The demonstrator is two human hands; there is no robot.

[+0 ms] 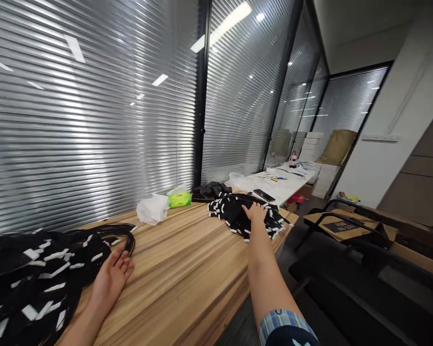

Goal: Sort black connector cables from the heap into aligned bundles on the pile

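Observation:
My left hand (pixel 112 276) is palm up with its fingers loosely apart, holding nothing. It lies beside a big heap of black cable-like strands with white tags (pixel 52 269) at the left, close to the looped strands at the heap's edge. My right hand (pixel 256 211) stretches out over a second, smaller pile of black strands with white tags (pixel 238 218) near the table's right end. Its fingers are spread and rest on top of that pile, their tips partly hidden. Both piles lie on the wood-grain table (pixel 180 264).
Crumpled white tissue (pixel 152 209) and a green tissue pack (pixel 179 198) stand by the glass wall. A dark bundle (pixel 214 190) and a phone (pixel 264 195) lie behind the right pile. A white table (pixel 288 181) continues beyond; black chairs (pixel 342 283) stand at the right.

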